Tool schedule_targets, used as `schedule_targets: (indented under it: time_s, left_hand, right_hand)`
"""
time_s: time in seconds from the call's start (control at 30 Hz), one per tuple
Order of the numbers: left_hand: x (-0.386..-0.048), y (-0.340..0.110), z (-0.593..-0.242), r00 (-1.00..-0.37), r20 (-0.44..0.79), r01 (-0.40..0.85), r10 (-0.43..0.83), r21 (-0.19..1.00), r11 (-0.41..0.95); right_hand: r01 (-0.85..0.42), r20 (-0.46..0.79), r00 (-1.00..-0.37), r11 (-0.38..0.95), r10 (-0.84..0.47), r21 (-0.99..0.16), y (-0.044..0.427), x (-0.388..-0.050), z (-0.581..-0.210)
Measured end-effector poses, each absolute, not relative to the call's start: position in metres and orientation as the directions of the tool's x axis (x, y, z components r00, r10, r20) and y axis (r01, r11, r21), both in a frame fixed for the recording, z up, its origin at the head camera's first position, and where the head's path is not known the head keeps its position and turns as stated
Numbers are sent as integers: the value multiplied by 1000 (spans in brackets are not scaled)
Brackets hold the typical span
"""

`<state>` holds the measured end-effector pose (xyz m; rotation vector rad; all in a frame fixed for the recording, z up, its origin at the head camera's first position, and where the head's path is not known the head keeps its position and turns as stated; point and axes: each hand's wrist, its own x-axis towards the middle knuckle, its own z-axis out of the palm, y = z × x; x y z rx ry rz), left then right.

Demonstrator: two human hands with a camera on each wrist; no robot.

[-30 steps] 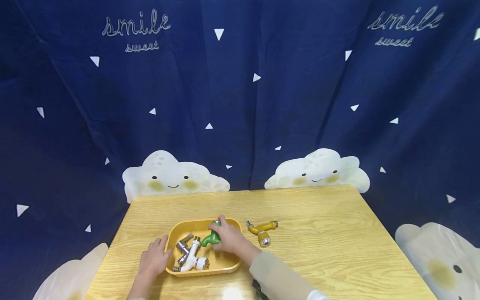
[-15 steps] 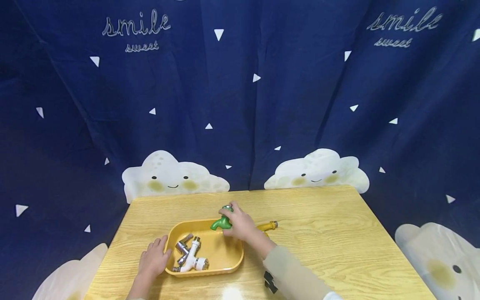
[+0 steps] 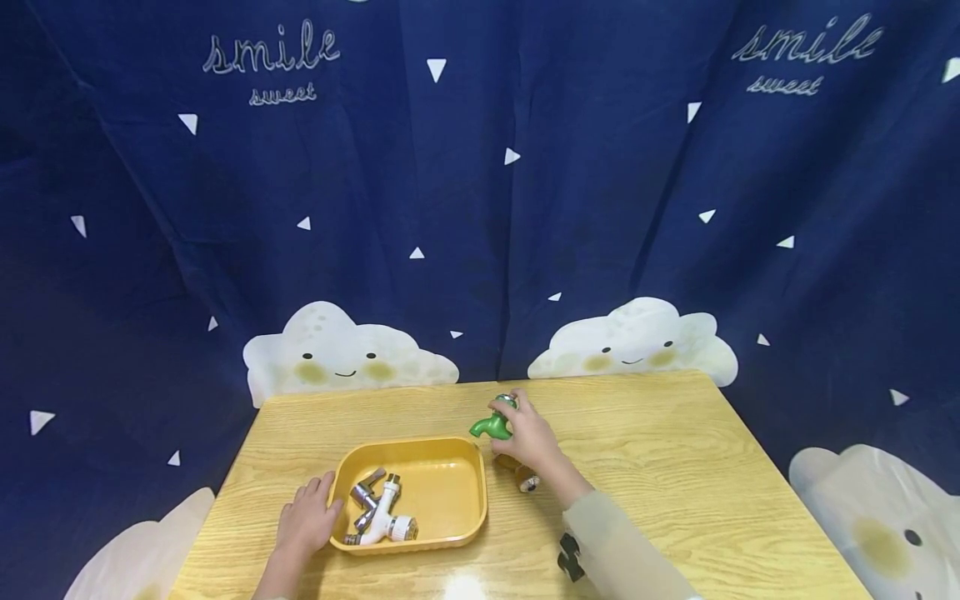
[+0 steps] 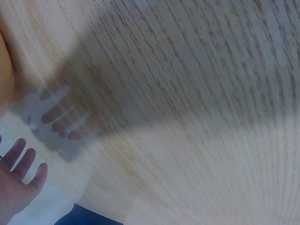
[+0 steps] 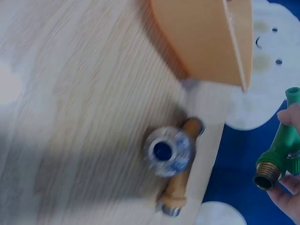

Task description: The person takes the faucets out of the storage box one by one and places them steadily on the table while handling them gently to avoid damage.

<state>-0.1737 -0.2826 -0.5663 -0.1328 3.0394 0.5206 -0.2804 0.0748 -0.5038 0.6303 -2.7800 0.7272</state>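
Observation:
My right hand (image 3: 534, 437) pinches a green tap (image 3: 491, 426) above the table, just beyond the right end of a yellow plastic bin (image 3: 453, 500). In the right wrist view the green tap (image 5: 276, 152) shows its threaded brass end, with a thumb and fingers around its body. A mustard-yellow tap (image 3: 527, 479) lies on the table beneath that hand, partly covered by it. My left hand (image 3: 307, 512) rests against the bin's left rim, its fingers extended. Inside the bin, on the left, a white tap (image 3: 382, 521) lies over a chrome tap (image 3: 364, 493).
A wood-grain table (image 3: 660, 492) bears everything. Behind it hangs a dark blue curtain (image 3: 480, 208) printed with clouds and triangles. A small black object (image 3: 570, 557) sits by the right sleeve (image 3: 622, 542).
My right hand has lifted the green tap out of the bin and carried it right and away from me, over the mustard-yellow tap. The left hand and the bin have stayed put.

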Motion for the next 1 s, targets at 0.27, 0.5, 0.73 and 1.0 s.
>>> schedule_targets:
  time_s: [0.27, 0.5, 0.73, 1.0]
  left_hand:
    - [-173, -283, -566, -995, -70, -94, -75, 331, 939]
    - [-173, -284, -569, -995, -60, -93, -78, 332, 939]
    - [-172, -284, -570, -995, -57, -96, -81, 335, 937]
    - [-174, -284, -570, -994, -76, -99, -77, 338, 936]
  right_hand:
    - [-362, 322, -919, 805, -226, -470, 110, -285, -520]
    - [-231, 274, -957, 821, -95, -522, 142, -287, -535]
    - [-125, 231, -973, 809, 14, -574, 170, -284, -555]
    - [2, 127, -987, 812, 94, -584, 191, -277, -571]
